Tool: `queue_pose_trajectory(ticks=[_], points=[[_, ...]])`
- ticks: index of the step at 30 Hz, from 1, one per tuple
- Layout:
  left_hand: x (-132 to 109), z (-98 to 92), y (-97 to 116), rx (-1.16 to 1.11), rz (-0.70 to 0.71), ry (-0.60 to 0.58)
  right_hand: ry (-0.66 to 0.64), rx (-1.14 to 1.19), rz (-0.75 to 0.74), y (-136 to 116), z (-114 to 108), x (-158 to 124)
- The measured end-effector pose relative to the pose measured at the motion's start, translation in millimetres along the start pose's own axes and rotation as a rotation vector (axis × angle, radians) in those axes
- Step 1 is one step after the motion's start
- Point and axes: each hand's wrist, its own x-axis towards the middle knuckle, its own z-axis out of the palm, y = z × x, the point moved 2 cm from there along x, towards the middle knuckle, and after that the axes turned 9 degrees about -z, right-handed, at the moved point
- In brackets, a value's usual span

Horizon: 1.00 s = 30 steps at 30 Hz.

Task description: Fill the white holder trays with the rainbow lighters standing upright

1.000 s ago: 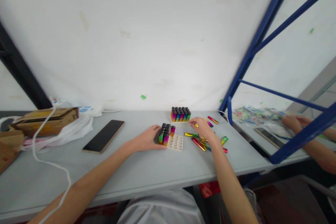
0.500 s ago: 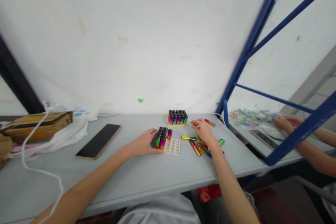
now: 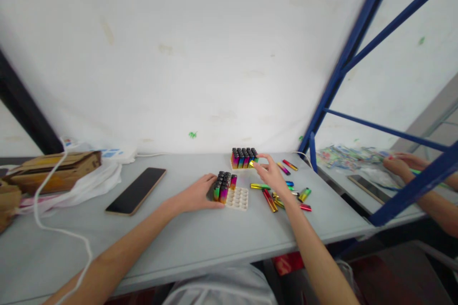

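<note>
My left hand [image 3: 199,194] wraps round the left end of a white tray [image 3: 242,198], thumb at the front and fingers at the back. Rows of shiny rainbow-coloured tubes with black tops [image 3: 223,186] stand upright in that tray's left part; round hollows show on its right. My right hand [image 3: 271,172] pinches a shiny yellow tube [image 3: 252,164] between thumb and fingers, raised behind the tray. Loose metallic tubes [image 3: 269,200] in red, yellow, green and blue lie scattered beneath and beside my right forearm.
A filled tray of black-topped tubes [image 3: 244,158] stands near the wall. To the left lie a phone [image 3: 136,191], a cardboard box [image 3: 53,169], white plastic bags and a white cable [image 3: 60,231]. A blue metal frame [image 3: 331,90] rises at right; beyond it a person's hands [image 3: 399,167] work.
My right hand has moved left and a little toward me from the loose tubes, carrying the yellow tube. My left hand stays at the tray. The view has shifted slightly.
</note>
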Motion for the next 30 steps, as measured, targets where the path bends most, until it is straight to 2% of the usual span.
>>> queue_pose_trajectory(ticks=[5,8,13,15,19,23,27,30], points=[[0.1,0.3,1.5,-0.003,0.017,0.014,0.039,-0.085,-0.052,-9.8,4.1,-1.4],[-0.3,0.0,1.9,-0.007,0.027,0.032,0.049,-0.096,-0.024,-9.8,6.7,-0.6],[-1.2,-0.2,0.7,0.013,0.004,0.036,0.134,-0.312,-0.007,-5.4,6.8,2.1],[-1.3,-0.5,0.8,0.011,0.001,0.037,0.133,-0.332,-0.005,-5.0,7.8,2.3],[-1.4,-1.4,2.7,0.005,0.0,0.026,0.013,-0.197,0.043,-7.0,14.9,0.4],[-1.6,-1.4,3.5,-0.003,-0.001,0.008,-0.124,0.007,0.021,-14.3,24.6,-2.5],[-1.0,-0.1,1.4,-0.014,0.003,0.01,-0.118,0.16,0.107,-18.5,30.9,-5.0],[-0.3,1.6,-1.3,-0.001,0.006,0.01,-0.062,0.12,0.223,-15.4,34.0,-6.6]])
